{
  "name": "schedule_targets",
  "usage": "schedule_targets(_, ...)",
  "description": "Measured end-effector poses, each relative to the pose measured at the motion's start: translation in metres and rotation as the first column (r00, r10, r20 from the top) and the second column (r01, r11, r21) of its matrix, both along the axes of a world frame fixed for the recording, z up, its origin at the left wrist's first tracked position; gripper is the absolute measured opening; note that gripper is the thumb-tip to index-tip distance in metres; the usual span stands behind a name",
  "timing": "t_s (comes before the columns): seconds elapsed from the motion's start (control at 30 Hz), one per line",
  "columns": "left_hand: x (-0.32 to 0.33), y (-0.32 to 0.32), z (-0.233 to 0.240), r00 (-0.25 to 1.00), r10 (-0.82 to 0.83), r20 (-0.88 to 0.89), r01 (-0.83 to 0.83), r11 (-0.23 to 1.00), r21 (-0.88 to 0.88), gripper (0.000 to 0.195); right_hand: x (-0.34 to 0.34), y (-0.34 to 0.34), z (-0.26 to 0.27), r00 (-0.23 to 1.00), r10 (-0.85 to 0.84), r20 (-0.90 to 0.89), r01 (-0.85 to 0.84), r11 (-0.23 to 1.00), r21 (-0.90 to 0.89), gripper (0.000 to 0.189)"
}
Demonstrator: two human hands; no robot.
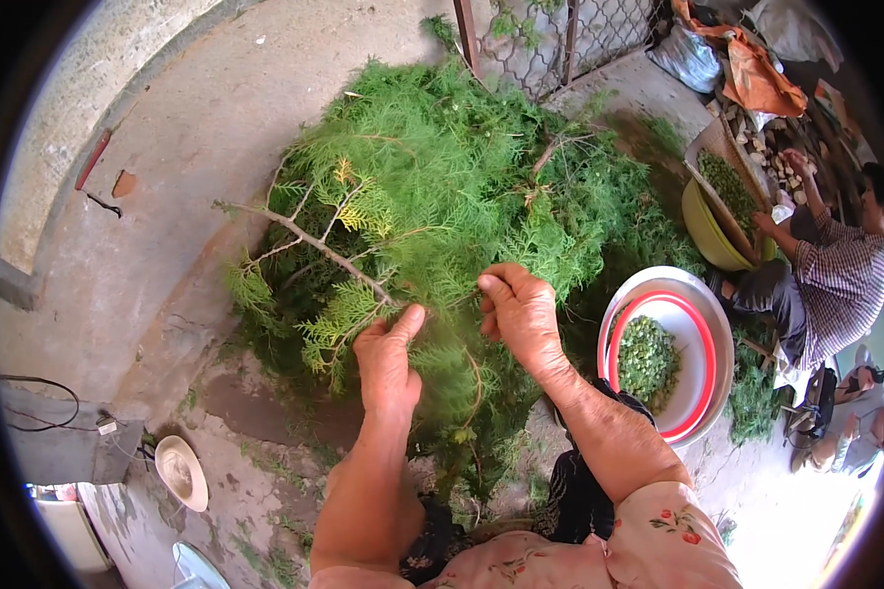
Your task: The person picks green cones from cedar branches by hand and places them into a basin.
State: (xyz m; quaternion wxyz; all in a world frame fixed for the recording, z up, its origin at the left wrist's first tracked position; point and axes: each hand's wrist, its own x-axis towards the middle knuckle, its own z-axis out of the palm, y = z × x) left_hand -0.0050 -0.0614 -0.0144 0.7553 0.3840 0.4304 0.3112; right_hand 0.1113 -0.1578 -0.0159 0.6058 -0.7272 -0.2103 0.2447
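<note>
My left hand (390, 353) is closed around a woody conifer branch (324, 250) with flat, scaly green sprays, its bare stem pointing up and left. Right of it, my right hand (519, 313) pinches a thin twig between thumb and fingers. Under and beyond both hands lies a large heap of cut evergreen foliage (442, 154), some sprays yellowed. Beside my right forearm stands a white basin with a red rim (700, 368), set inside a metal basin (723, 346). Small green cones or seed clusters (644, 361) lie in it.
At right, a seated person (840, 272) handles a woven tray (729, 140) of green pieces on a yellow-green tub (700, 228). A metal lattice gate (530, 44) stands beyond the heap. A red-handled tool (94, 162) and a pale hat (181, 473) lie at left.
</note>
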Motion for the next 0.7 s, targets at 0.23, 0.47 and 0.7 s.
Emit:
schedule_targets(0.23, 0.000, -0.007, 0.001, 1.000, -0.007, -0.018, 0.007, 1.000, 0.017, 0.011, 0.017, -0.009, -0.002, 0.898, -0.248, -0.365, 0.336, 0.920, 0.201, 0.014)
schedule_targets(0.47, -0.008, 0.014, 0.001, 0.991, 0.126, -0.034, -0.127, 0.991, -0.029, 0.021, 0.042, -0.026, -0.001, 0.832, -0.100, -0.546, 0.393, 0.801, 0.452, 0.008)
schedule_targets(0.7, -0.006, 0.017, 0.002, 0.988, 0.112, -0.104, -0.120, 0.990, -0.072, 0.029, 0.028, -0.018, -0.021, 0.924, -0.106, -0.368, 0.200, 0.953, 0.227, 0.015)
